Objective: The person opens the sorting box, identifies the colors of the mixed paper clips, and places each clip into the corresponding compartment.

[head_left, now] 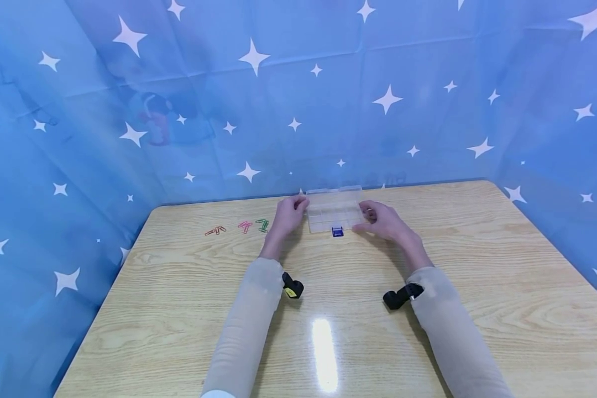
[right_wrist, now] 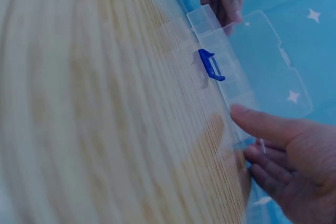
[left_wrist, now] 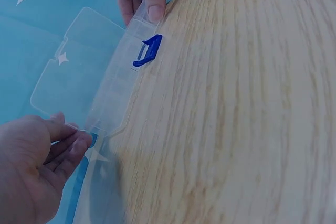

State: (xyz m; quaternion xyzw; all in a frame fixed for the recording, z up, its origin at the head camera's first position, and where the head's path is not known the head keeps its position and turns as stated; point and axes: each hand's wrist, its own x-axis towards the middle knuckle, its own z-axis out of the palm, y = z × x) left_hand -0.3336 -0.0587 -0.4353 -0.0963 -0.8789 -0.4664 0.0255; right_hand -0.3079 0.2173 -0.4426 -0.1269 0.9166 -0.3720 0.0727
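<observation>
Reached forward, pinching the raised transparent plastic lid (left_wrist: 79, 82) with left hand (head_left: 289, 214), gripping the clear rectangular plastic compartment box (head_left: 320, 221) with right hand (head_left: 385, 221).

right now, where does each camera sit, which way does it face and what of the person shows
Head: worn on the head, facing forward and down over the pale wood-grain table; left hand, right hand and both pale sleeves show.
Left wrist: worn there, facing the clear plastic compartment box; left hand large at lower left, part of the right at top.
Right wrist: worn there, facing the same box; right hand large at lower right, part of the left at top.
Shared by both wrist views: the box's dark-blue latch.
</observation>
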